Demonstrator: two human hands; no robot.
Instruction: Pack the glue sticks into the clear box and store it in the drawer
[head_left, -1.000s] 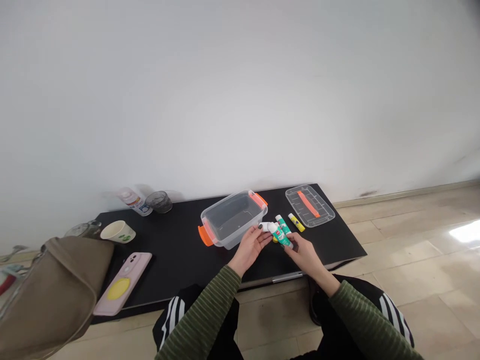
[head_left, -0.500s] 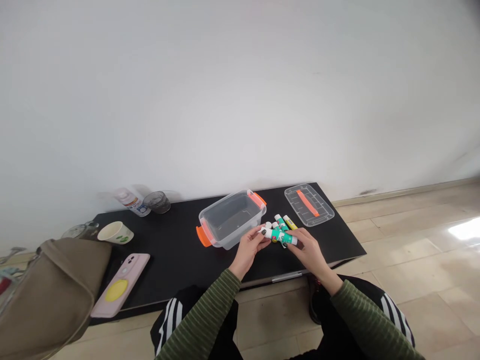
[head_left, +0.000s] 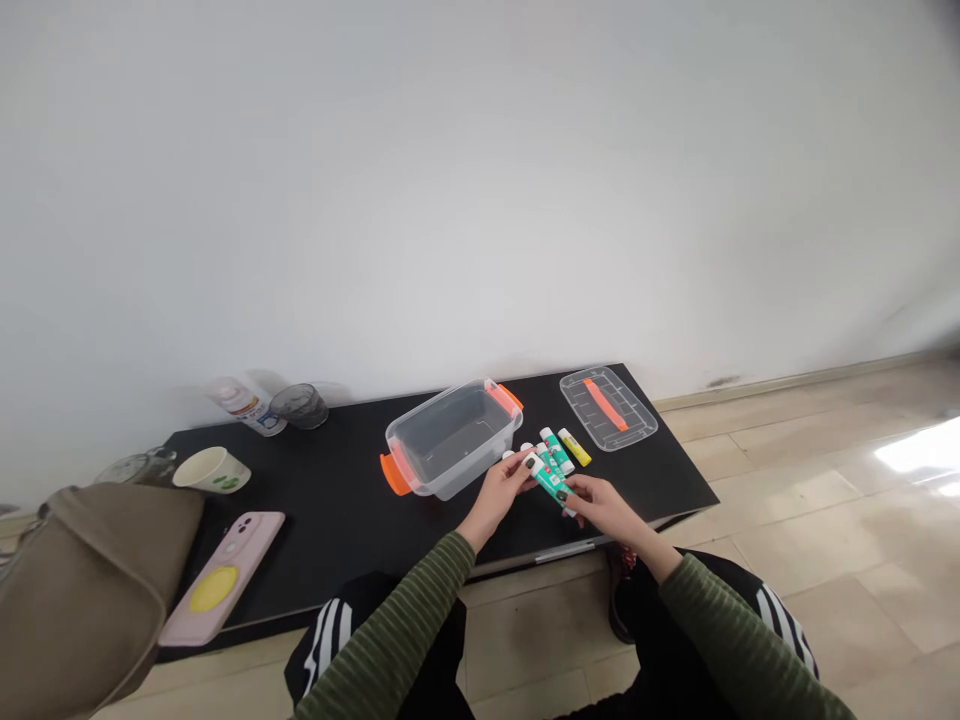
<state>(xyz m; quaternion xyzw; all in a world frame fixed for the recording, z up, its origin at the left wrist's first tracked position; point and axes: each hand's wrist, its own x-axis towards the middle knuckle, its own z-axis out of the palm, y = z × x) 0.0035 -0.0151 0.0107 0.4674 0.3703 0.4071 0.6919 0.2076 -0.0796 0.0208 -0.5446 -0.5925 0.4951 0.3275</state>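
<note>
Both hands are closed on one green-and-white glue stick, held at a slant with its right end lower and nearer to me. My left hand pinches the upper white end, and my right hand grips the lower end. Just beyond my fingers, several more glue sticks lie on the black table; a green one and a yellow one show best, while the rest are partly covered by my hands. Left of them stands a clear plastic box with orange latches, lidless, with nothing visible inside.
The box's clear lid with an orange handle lies at the table's right end. Farther left are a pink phone, a paper cup, a dark glass, a spray can and a brown bag. A wall rises behind the table.
The held glue stick has turned from nearly level to a steeper slant, its right end dropping toward me. More of the glue sticks behind now show. The whole view has shifted slightly.
</note>
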